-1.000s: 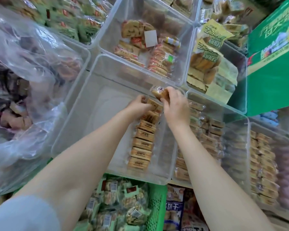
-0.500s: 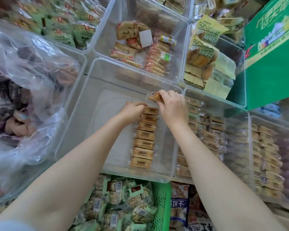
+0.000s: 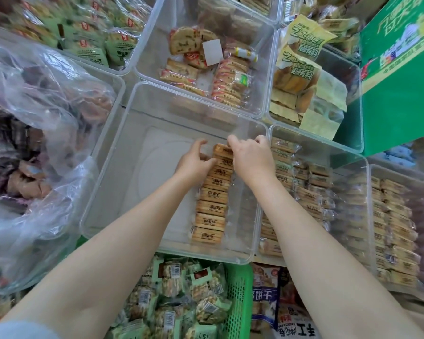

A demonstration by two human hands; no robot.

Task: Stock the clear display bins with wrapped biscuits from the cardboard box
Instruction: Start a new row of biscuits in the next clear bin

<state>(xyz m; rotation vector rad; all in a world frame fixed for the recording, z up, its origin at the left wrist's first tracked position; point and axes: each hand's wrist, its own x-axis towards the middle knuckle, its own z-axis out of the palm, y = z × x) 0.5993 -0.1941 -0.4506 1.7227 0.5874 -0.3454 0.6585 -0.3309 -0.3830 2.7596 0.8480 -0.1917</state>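
Both hands at far end of biscuit row — clear bin.
L hand grip curled on row's top packs; R hand grip pinches end pack — row runs back from grips toward viewer.

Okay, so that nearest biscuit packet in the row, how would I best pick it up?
Pinch the nearest packet across its two short ends, coming from above. It stands on edge at the row's open end in the clear bin, so its top and both ends are free.

Both forearms are bare from elbow to wrist, with no watch, ring or bracelet showing on the left hand or right hand. A pale blue-grey sleeve edge covers the left upper arm.
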